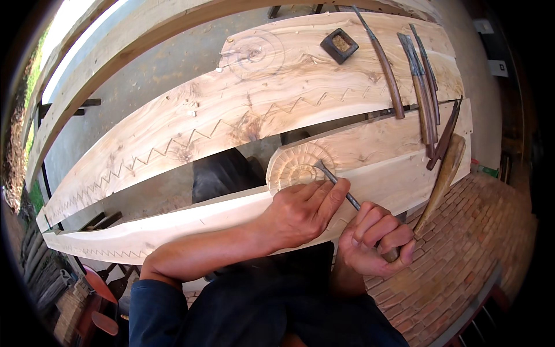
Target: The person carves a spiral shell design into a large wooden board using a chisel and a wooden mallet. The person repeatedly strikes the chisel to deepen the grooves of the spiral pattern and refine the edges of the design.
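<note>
A wood chisel (351, 199) slants across the near pale board (381, 173), its metal tip resting on a round carved rosette of rings and spokes (295, 159). My left hand (303, 211) lies over the board beside the rosette, fingers closed around the chisel's shaft close to the blade. Further right and nearer my body, my right hand (376, 240) is wrapped round the chisel's handle, most of which the fingers hide. The far board (191, 110) has a carved zigzag line and a faint circle drawn at its upper edge.
Several chisels with wooden handles (425, 110) lie at the boards' right end, beside a long wooden mallet-like club (445, 179). A small dark square box (339, 46) sits on the far board. A curved beam (110, 58) spans the upper left. Brick paving (462, 254) lies at right.
</note>
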### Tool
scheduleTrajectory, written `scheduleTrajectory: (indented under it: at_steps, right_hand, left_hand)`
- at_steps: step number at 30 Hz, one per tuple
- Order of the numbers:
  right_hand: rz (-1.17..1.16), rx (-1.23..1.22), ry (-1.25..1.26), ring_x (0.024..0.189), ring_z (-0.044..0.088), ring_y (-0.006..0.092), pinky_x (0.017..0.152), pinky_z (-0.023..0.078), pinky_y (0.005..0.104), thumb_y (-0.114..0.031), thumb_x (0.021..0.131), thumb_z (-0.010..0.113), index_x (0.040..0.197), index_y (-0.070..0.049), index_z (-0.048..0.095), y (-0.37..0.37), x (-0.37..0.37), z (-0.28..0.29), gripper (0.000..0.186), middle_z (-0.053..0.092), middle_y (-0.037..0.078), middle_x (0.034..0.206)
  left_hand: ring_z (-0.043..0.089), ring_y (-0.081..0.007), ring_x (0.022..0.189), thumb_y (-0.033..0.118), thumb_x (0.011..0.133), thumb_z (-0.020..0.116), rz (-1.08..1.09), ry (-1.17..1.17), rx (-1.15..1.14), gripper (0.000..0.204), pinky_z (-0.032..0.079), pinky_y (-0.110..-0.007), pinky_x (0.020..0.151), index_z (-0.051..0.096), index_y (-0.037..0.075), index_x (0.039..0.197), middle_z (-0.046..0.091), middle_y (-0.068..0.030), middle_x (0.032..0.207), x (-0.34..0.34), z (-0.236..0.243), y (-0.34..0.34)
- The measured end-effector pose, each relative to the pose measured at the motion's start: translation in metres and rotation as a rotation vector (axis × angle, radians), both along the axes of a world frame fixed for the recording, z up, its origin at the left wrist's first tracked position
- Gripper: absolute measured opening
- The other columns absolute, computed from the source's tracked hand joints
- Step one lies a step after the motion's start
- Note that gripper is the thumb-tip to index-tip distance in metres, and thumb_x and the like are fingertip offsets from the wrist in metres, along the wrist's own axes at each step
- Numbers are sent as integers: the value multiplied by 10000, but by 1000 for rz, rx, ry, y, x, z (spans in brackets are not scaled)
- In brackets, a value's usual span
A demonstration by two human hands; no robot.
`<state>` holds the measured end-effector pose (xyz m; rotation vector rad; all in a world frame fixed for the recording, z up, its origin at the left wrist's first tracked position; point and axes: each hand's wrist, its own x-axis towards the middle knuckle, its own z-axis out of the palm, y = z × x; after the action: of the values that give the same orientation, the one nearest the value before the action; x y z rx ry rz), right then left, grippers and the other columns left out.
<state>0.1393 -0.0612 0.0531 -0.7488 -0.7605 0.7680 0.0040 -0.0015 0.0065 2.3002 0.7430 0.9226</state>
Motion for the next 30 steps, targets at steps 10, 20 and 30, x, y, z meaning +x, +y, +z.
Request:
scheduleTrajectory:
  at_steps: [10,20,30]
  right_hand:
    - [16,-4,-18,442,385,169,507,305,343,-417,1153,355,707,-127,415,1,1,2,536,486,61,578]
    - [239,73,-343,425,517,196,435,359,317,-372,1155,450,714,-96,469,15,5,16,520,590,76,568]
    - [110,82,-284,419,510,187,431,383,306,-386,1155,449,735,-91,468,7,4,16,514,585,62,567]
  left_hand:
    - [777,-248,831,2,826,743,3,-23,-1,483,621,-343,673,685,-65,1301,767,-144,957,1,-2,1]
    - [769,-238,746,-25,814,738,-7,-125,-33,507,609,-330,626,677,-104,1311,786,-166,991,-7,-4,2]
    - [754,-206,727,-31,820,730,7,-174,82,552,614,-320,624,679,-115,1363,789,-182,1002,-2,-3,7]
